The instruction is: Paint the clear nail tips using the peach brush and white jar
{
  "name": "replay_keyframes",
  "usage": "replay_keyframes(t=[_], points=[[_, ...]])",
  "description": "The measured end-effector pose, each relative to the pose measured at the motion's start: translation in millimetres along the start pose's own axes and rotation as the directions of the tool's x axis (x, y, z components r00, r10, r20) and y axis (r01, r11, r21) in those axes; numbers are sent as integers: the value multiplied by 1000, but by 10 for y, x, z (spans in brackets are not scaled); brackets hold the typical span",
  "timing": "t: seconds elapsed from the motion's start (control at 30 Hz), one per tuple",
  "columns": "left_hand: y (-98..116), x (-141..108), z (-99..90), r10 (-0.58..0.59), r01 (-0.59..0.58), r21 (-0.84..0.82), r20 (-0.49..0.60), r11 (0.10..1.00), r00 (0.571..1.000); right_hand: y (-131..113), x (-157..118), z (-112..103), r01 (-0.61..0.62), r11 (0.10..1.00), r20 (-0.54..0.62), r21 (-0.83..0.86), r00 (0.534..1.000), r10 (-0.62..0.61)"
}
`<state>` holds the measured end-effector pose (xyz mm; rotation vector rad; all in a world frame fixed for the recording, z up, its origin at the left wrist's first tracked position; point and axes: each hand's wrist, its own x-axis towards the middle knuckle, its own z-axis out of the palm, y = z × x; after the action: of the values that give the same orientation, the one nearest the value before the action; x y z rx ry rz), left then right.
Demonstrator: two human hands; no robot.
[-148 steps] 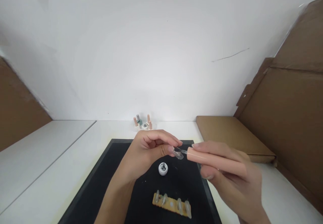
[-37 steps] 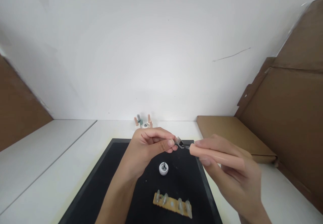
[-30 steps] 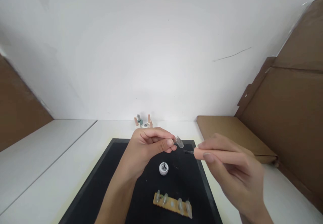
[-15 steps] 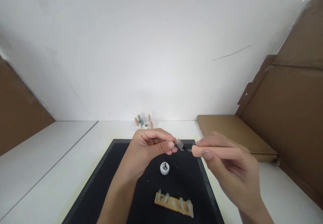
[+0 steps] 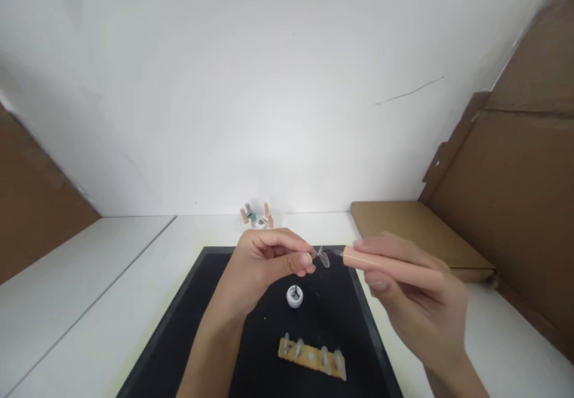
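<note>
Head view: white jar and yellow strip are kicking around on the black mat, bottles back by the wall. Clear nail tip slants down-right, poking out past the left hand's tight pinch. Right hand is wrapped round the peach brush, bristles beside the tip.
</note>
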<state>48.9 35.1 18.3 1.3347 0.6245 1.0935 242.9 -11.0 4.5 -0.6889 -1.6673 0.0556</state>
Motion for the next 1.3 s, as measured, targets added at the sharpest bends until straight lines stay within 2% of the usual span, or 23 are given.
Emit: replay_keyframes(t=[0.13, 0.33, 0.5, 0.7, 0.87, 1.07, 1.3], points=[[-6, 18, 29, 9, -9, 13, -18, 1000, 1000, -39, 58, -6, -1, 1000, 44, -17, 999, 1], [-25, 23, 15, 14, -14, 42, -10, 999, 1000, -16, 62, -13, 50, 996, -9, 73, 999, -49], [-15, 34, 22, -2, 3, 35, -12, 999, 1000, 10, 35, -16, 35, 999, -27, -8, 999, -35], [-18, 45, 45, 5, -5, 26, -2, 1000, 1000, -19, 83, -22, 15, 997, 45, -71, 999, -12], [-23, 49, 45, -2, 1, 24, 5, 1000, 1000, -48, 125, -3, 69, 997, 17, -26, 998, -68], [-43, 77, 18, 7, -5, 75, -27, 997, 1000, -34, 125, -4, 80, 997, -18, 8, 997, -80], [-44, 77, 30, -10, 10, 31, -14, 999, 1000, -1, 55, -36, 28, 998, 28, -52, 999, -27]])
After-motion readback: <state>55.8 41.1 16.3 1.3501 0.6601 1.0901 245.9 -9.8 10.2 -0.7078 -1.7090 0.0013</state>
